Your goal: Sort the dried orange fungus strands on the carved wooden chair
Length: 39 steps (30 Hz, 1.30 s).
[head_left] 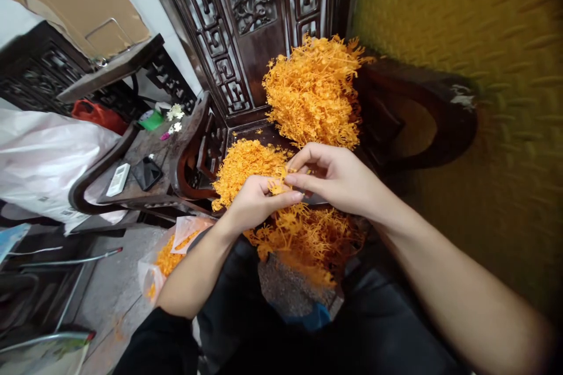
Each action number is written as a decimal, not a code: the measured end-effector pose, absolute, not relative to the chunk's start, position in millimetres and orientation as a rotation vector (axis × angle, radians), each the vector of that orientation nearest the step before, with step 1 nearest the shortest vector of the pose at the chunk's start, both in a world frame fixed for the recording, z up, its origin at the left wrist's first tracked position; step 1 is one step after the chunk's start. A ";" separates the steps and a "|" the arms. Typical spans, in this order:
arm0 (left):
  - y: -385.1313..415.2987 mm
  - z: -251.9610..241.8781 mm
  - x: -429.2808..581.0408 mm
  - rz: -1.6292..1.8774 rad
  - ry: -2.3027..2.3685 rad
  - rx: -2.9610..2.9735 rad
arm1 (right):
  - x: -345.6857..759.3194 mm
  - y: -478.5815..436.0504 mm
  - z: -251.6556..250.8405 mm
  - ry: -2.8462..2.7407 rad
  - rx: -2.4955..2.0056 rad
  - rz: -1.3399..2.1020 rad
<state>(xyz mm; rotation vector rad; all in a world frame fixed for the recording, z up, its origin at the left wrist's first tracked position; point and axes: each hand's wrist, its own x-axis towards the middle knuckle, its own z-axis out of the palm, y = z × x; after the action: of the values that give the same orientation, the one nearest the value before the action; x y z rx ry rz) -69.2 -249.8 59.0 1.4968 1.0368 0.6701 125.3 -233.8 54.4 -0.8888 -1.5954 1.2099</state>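
Note:
Between my two hands is a small orange plastic flower piece (278,187). My left hand (257,202) pinches it between thumb and fingers. My right hand (332,179) meets it from the other side, thumb and forefinger closed at its edge; what else lies in those fingers is too small to make out. Just below hangs a bunch of orange sprigs (308,234) above my lap. Behind my left hand lies a heap of small orange pieces (250,167) on the chair seat. A taller pile of orange sprigs (314,91) stands behind my right hand.
The carved dark wooden chair back (255,29) rises behind the piles, with a curved armrest (453,123) at right. A side table (136,187) at left carries a white remote (118,180) and a black tray (146,173). A plastic bag (169,255) of orange pieces sits on the floor.

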 end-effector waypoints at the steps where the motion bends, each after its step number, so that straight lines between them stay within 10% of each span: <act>1: -249.4 58.7 -69.4 0.650 1.040 1.498 | 125.5 -232.6 53.6 -1.586 -0.897 1.196; 17: -249.5 55.9 -81.3 0.389 1.022 1.474 | 153.9 -205.1 40.5 -0.981 -1.006 0.702; 30: -246.2 48.9 -84.0 0.389 1.186 1.613 | 101.4 -253.2 37.7 -2.117 -0.913 0.720; 39: -248.3 55.9 -89.3 0.524 1.109 1.490 | 137.1 -215.9 37.8 -1.042 -0.954 0.431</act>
<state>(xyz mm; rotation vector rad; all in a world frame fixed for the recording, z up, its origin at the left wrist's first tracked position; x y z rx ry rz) -89.3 -248.3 55.9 1.4904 1.1092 0.5236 137.1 -215.9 37.8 -0.9536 -1.0420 0.4306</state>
